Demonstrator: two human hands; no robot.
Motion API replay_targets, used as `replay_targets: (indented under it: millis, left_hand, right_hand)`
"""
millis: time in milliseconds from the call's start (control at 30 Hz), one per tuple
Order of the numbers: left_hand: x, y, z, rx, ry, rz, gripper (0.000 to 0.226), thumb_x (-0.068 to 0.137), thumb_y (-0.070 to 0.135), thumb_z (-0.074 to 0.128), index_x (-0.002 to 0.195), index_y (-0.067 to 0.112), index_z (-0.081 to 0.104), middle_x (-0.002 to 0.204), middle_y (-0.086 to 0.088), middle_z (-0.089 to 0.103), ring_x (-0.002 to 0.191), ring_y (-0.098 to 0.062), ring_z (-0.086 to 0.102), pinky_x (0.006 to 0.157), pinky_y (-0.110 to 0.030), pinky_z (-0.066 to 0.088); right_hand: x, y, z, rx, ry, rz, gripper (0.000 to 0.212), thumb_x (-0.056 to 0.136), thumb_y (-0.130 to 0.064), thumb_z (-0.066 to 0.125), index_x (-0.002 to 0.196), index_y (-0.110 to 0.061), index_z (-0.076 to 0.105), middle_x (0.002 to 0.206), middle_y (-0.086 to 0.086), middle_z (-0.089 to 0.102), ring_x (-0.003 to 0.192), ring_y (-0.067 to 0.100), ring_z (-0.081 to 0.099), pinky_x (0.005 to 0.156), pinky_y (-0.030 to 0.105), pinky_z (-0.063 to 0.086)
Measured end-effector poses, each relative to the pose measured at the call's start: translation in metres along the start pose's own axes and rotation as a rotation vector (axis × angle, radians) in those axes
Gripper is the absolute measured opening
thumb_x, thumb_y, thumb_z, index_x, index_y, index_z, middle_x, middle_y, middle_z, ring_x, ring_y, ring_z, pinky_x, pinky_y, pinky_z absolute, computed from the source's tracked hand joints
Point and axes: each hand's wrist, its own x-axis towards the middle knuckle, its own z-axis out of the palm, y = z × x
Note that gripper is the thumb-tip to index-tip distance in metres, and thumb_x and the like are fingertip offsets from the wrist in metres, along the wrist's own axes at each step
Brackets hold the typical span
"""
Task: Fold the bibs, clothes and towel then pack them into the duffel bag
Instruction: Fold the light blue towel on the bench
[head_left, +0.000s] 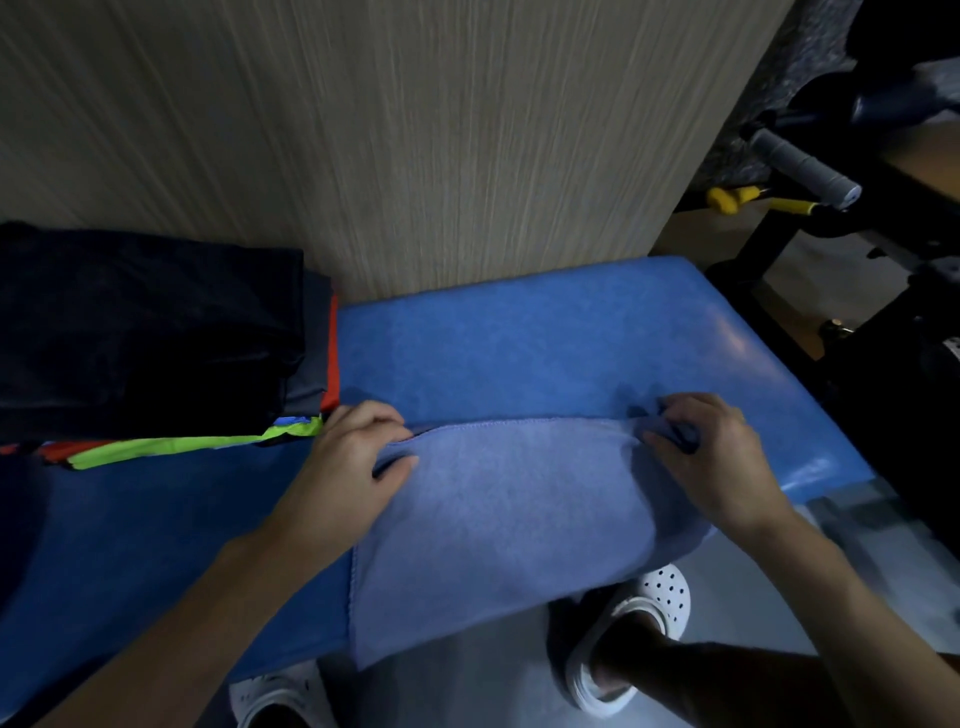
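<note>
Near the bottom of the frame, the soft lavender-blue terry towel drapes off the front edge of the blue padded tabletop. Left hand and right hand each have fingers clamped on a far corner, long edge running left to right between them. Folded dark clothes sit stacked at middle left. Wood-grain wall behind.
</note>
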Motion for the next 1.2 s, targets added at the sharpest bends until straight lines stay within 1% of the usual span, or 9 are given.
replay_targets:
  millis: [100, 233, 400, 533, 833, 900, 967, 1033, 1200]
  left_hand:
    - [0.001, 0.003, -0.002, -0.022, -0.046, -0.007, 0.013, 0.086, 0.020, 0.064, 0.093, 0.016, 0.074, 0.107, 0.016, 0.058, 0.103, -0.013, 0.051, 0.097, -0.042, 0.040]
    - [0.002, 0.005, -0.004, -0.064, -0.095, 0.006, 0.013, 0.079, 0.022, 0.059, 0.084, 0.023, 0.071, 0.101, 0.021, 0.058, 0.099, -0.008, 0.058, 0.091, -0.049, 0.045]
    - [0.002, 0.006, -0.004, -0.124, -0.077, -0.014, 0.019, 0.083, 0.008, 0.069, 0.081, 0.027, 0.069, 0.091, 0.016, 0.060, 0.089, -0.008, 0.061, 0.085, -0.040, 0.048]
    - [0.004, 0.009, -0.009, -0.198, -0.053, -0.071, 0.034, 0.080, -0.002, 0.072, 0.075, 0.032, 0.070, 0.087, 0.008, 0.064, 0.083, -0.008, 0.063, 0.075, -0.024, 0.047]
    - [0.001, 0.012, -0.014, -0.329, -0.031, -0.203, 0.027, 0.080, 0.000, 0.073, 0.068, 0.023, 0.075, 0.068, -0.001, 0.069, 0.062, -0.008, 0.060, 0.060, -0.027, 0.046]
    - [-0.003, 0.016, -0.012, -0.355, -0.040, -0.245, 0.026, 0.081, 0.001, 0.074, 0.068, 0.023, 0.076, 0.065, -0.001, 0.070, 0.057, -0.003, 0.057, 0.055, -0.022, 0.044]
    - [-0.006, 0.021, -0.012, -0.388, -0.030, -0.240, 0.030, 0.080, -0.002, 0.075, 0.067, 0.025, 0.077, 0.067, 0.000, 0.072, 0.059, -0.002, 0.059, 0.055, -0.017, 0.044]
    - [-0.007, 0.026, -0.014, -0.436, 0.014, -0.248, 0.037, 0.079, -0.004, 0.076, 0.065, 0.030, 0.077, 0.071, 0.002, 0.073, 0.062, -0.002, 0.063, 0.057, -0.015, 0.046]
    - [-0.007, 0.036, -0.024, -0.524, 0.083, -0.309, 0.029, 0.076, 0.000, 0.082, 0.067, 0.028, 0.078, 0.074, 0.005, 0.075, 0.067, -0.002, 0.067, 0.062, -0.012, 0.050]
  right_hand:
    - [-0.001, 0.004, 0.000, 0.046, -0.010, -0.014, 0.013, 0.080, -0.014, 0.076, 0.084, -0.012, 0.064, 0.091, 0.005, 0.058, 0.090, 0.029, 0.056, 0.079, 0.040, 0.045]
    - [-0.005, 0.007, 0.002, 0.042, 0.036, -0.077, 0.013, 0.081, -0.014, 0.076, 0.085, -0.010, 0.065, 0.095, 0.006, 0.051, 0.091, 0.014, 0.046, 0.076, 0.022, 0.032]
    - [-0.006, 0.008, -0.003, -0.001, 0.057, -0.014, 0.024, 0.082, -0.023, 0.076, 0.075, -0.014, 0.055, 0.073, 0.005, 0.051, 0.068, 0.021, 0.044, 0.060, 0.028, 0.022]
    - [-0.007, 0.006, -0.009, 0.072, 0.057, 0.042, 0.026, 0.081, -0.020, 0.078, 0.071, -0.010, 0.055, 0.064, 0.006, 0.053, 0.065, 0.027, 0.049, 0.057, 0.029, 0.034]
    - [-0.018, 0.007, -0.018, 0.033, -0.015, 0.114, 0.033, 0.083, -0.033, 0.074, 0.067, -0.020, 0.047, 0.060, -0.006, 0.051, 0.071, 0.030, 0.053, 0.066, 0.040, 0.045]
    - [-0.022, 0.005, -0.017, 0.072, -0.009, 0.121, 0.027, 0.082, -0.029, 0.075, 0.072, -0.018, 0.052, 0.063, -0.007, 0.053, 0.071, 0.028, 0.053, 0.066, 0.036, 0.044]
    - [-0.027, 0.001, -0.017, 0.130, 0.027, 0.115, 0.024, 0.081, -0.020, 0.077, 0.074, -0.015, 0.055, 0.062, -0.006, 0.051, 0.065, 0.020, 0.048, 0.058, 0.017, 0.037]
    - [-0.029, 0.000, -0.018, 0.202, 0.070, 0.142, 0.021, 0.080, -0.015, 0.077, 0.074, -0.013, 0.057, 0.063, -0.004, 0.053, 0.062, 0.012, 0.047, 0.056, 0.010, 0.036]
    - [-0.026, 0.003, -0.023, 0.444, 0.136, 0.223, 0.020, 0.078, -0.010, 0.078, 0.071, -0.016, 0.061, 0.061, -0.001, 0.057, 0.058, 0.014, 0.050, 0.055, 0.024, 0.039]
